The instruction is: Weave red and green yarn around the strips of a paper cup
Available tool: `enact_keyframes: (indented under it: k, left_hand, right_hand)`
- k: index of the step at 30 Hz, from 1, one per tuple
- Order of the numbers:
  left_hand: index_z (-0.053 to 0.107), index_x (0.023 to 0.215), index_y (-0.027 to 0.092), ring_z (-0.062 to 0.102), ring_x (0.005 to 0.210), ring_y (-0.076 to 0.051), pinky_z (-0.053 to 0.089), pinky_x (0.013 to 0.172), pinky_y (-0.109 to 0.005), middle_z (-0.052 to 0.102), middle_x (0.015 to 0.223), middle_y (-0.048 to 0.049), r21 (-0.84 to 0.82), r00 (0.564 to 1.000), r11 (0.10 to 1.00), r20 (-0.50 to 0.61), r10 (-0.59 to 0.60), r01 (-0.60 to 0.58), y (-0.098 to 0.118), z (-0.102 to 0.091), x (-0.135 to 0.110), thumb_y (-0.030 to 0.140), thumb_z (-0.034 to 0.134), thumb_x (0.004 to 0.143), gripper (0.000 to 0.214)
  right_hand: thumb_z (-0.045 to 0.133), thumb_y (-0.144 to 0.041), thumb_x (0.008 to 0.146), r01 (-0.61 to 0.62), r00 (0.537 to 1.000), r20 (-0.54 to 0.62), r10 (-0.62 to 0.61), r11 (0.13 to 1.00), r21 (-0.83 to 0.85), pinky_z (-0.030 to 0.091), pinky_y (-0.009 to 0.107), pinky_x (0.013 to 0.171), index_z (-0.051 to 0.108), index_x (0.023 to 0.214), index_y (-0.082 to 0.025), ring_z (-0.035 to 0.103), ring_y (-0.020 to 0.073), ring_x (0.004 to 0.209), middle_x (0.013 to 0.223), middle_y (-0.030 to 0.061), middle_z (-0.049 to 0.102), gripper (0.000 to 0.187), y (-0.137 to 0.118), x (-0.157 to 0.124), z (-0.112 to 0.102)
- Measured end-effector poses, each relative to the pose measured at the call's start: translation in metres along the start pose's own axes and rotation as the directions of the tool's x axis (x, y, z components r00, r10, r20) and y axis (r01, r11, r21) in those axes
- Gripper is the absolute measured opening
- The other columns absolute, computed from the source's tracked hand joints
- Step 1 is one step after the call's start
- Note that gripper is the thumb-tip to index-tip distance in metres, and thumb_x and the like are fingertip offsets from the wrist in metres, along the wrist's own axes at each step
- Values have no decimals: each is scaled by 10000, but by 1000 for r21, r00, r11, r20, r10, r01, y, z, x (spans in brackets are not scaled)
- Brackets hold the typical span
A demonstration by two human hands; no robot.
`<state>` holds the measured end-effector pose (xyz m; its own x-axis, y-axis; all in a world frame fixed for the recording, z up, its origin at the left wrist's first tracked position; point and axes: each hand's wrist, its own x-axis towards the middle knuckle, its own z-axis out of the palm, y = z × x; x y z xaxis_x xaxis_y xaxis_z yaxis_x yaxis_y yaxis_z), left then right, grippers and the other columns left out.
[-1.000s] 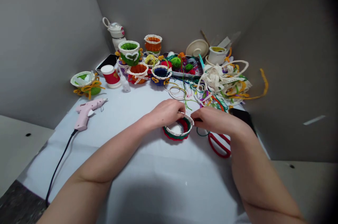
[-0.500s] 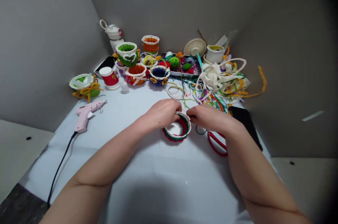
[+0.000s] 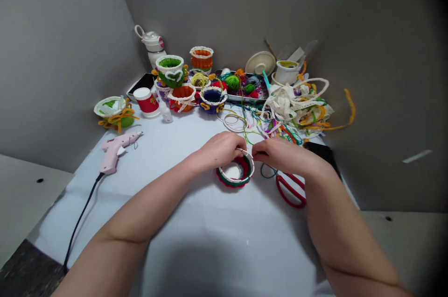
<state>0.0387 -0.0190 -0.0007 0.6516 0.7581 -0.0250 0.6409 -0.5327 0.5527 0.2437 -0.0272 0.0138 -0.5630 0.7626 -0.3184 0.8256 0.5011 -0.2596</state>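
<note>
Plainly, left hand on basket, gold-marked cup

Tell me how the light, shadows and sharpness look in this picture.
Head view: dim, soft light, with a blurred shadow on the white cloth at bottom centre; head view: right edge falls to black, while outlines of the left hand, right hand and glue gun read clearly.

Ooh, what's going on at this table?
A person is handling a small red, green and white woven cup. Their left hand grips the far side of its rim. The right hand is bent close to its right edge; whether it holds anything is hidden. A pink glue gun lies off to the left.
</note>
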Motion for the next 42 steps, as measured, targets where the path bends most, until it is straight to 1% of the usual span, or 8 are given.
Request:
enact_keyframes:
  k: [6,12,17,26,30,33,38,42]
  left_hand:
    - [743,932,171,654,872,-192,468,783,-283,752,929,-55,-2,997,998,40,58,-58,-2,1,0,149,583,810,202]
    - [741,946,177,654,895,-199,474,804,-291,750,952,-50,31,998,998,51,48,-49,-2,2,2,161,595,817,196]
    - [740,943,178,654,896,-205,471,803,-294,751,947,-46,46,998,998,55,42,-44,-3,1,2,166,604,814,187]
    - [732,960,179,653,926,-189,478,843,-284,745,980,-40,-21,997,996,4,83,-83,-1,2,2,159,627,800,193]
    - [736,882,181,653,864,-170,478,805,-266,748,900,-23,-92,995,991,-30,90,-92,2,4,2,205,644,821,113]
    - [734,833,180,645,806,-161,471,749,-255,743,834,-16,-123,996,989,-51,72,-78,3,6,2,254,642,844,119]
    - [732,835,174,642,798,-168,458,739,-266,745,845,-31,-86,997,996,-67,31,-36,7,6,2,261,624,858,140]
    - [729,839,169,640,804,-179,451,737,-282,748,855,-43,-57,998,998,-58,-3,0,11,4,1,270,607,870,162]
  right_hand:
    - [502,-217,871,-52,999,0,52,998,-23,349,245,629,722,859,-210,599,153,710,824,56,720,221,-6,1,-5]
    - [501,-249,885,-95,993,-83,89,993,-72,338,247,621,708,858,-209,600,155,711,819,54,715,212,-7,-1,-8]
    - [489,-254,892,-107,989,-111,98,992,-74,332,245,607,691,835,-210,594,149,697,817,49,711,214,-6,-3,-8]
    - [491,-240,887,-105,992,-74,99,991,-86,333,252,615,700,857,-211,598,154,705,814,51,714,213,-8,-2,-8]
    - [492,-235,890,-117,993,-45,114,990,-74,339,248,629,719,891,-219,620,158,738,847,57,725,227,-11,-1,-8]
    - [499,-240,892,-126,992,-9,126,990,-68,331,249,612,726,896,-221,611,153,710,831,57,723,227,-12,-3,-9]
    - [506,-257,901,-12,1000,21,13,999,-43,332,249,608,717,855,-212,579,146,662,749,38,703,220,-12,-13,-12]
    - [470,-276,928,21,999,-33,-21,1000,-10,342,248,615,715,885,-213,583,145,665,753,35,704,256,-15,-23,-15]
